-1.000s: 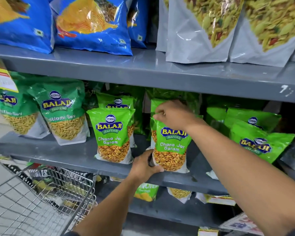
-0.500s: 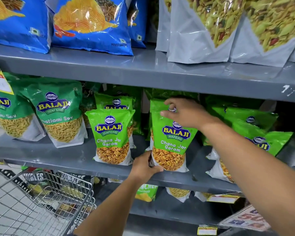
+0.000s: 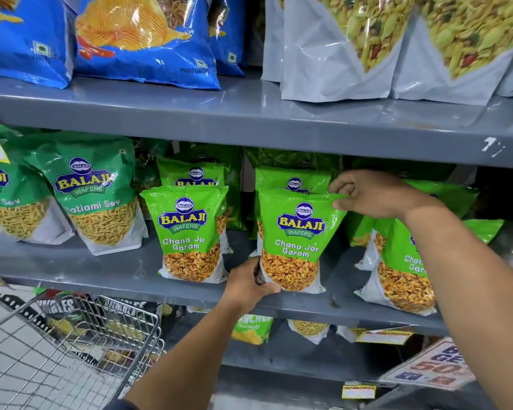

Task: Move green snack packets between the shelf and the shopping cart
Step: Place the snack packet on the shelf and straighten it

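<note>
A green Chana Jor Garam packet (image 3: 296, 238) stands upright at the front of the grey middle shelf (image 3: 101, 276). My left hand (image 3: 249, 287) grips its lower left corner. My right hand (image 3: 373, 193) pinches its top right corner. A second packet of the same kind (image 3: 190, 232) stands just to the left, with more green packets (image 3: 403, 273) behind and to the right. The wire shopping cart (image 3: 71, 344) sits at the lower left; no green packet shows inside it.
Darker green Ratlami Sev bags (image 3: 95, 193) fill the shelf's left part. Blue chip bags (image 3: 142, 39) and white snack pouches (image 3: 347, 48) line the upper shelf. More packets (image 3: 252, 329) and price tags (image 3: 359, 390) are on the lower shelf.
My right hand slid from the top middle of the packet to its top right corner. The left hand stayed at the bottom corner, and the packet now stands straighter on the shelf.
</note>
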`<control>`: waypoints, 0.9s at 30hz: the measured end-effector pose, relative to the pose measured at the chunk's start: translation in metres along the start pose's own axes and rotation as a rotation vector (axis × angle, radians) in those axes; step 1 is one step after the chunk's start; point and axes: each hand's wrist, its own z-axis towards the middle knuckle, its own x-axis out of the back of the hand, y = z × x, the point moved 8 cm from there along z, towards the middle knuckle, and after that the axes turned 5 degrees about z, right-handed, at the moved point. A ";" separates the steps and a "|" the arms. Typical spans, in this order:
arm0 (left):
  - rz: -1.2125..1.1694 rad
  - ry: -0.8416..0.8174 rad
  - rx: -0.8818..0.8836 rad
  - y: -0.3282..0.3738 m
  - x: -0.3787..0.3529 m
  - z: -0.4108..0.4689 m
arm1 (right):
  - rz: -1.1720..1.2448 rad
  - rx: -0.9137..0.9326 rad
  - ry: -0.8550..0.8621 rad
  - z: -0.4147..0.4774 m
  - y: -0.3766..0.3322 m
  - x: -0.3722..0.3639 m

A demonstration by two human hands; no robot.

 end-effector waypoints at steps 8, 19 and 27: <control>-0.082 0.463 -0.012 -0.040 0.056 -0.078 | -0.028 0.287 0.127 0.013 -0.098 -0.023; 0.073 0.311 0.135 -0.081 0.160 -0.039 | -0.123 0.281 -0.014 0.068 -0.188 -0.092; 0.021 0.294 0.161 -0.093 0.159 -0.034 | -0.083 0.268 0.262 0.046 -0.179 -0.083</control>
